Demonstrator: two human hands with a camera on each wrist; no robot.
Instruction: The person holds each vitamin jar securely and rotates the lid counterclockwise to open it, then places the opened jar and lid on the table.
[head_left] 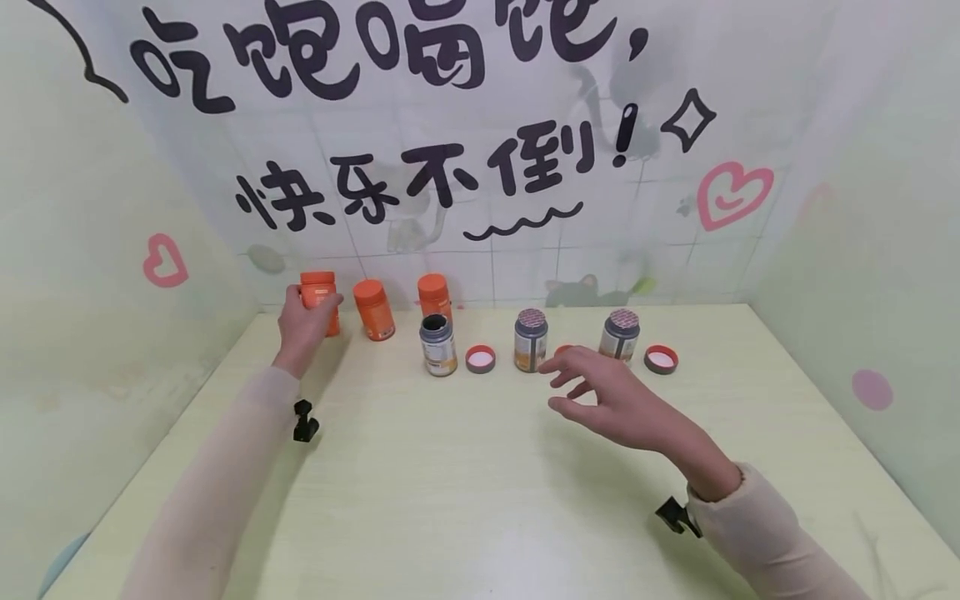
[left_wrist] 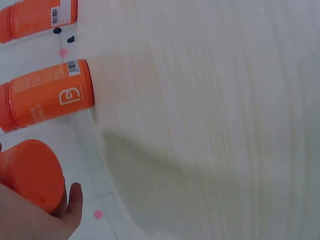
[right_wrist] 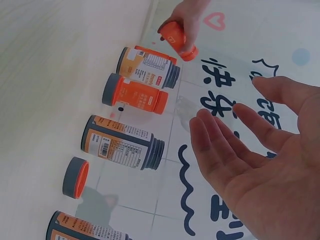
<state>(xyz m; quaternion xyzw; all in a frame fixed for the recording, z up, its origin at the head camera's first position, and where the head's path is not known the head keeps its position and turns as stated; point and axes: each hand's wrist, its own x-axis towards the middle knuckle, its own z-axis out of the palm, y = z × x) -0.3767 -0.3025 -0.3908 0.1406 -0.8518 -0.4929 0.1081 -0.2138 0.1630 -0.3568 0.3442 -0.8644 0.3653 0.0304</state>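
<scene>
My left hand (head_left: pixel 306 329) grips an orange bottle (head_left: pixel 318 290) at the far left. In the left wrist view the bottom of this orange bottle (left_wrist: pixel 34 172) faces the camera, and it looks lifted off the table. To its right stands a second orange bottle (head_left: pixel 375 312); a third orange bottle (head_left: pixel 434 292) is partly hidden behind an uncapped grey bottle (head_left: pixel 438 350) with a dark mouth. My right hand (head_left: pixel 611 398) hovers palm down with relaxed fingers, touching nothing, close to a grey bottle (head_left: pixel 530 340) with a patterned seal. Another sealed grey bottle (head_left: pixel 621 333) is partly covered by it.
Red-and-grey caps lie inside up beside the grey bottles: one cap (head_left: pixel 481 359) at centre, one cap (head_left: pixel 662 359) at right, and one cap (head_left: pixel 564 351) mostly behind my right hand. The pale table (head_left: pixel 450 483) meets a printed wall (head_left: pixel 517 275) behind the bottles.
</scene>
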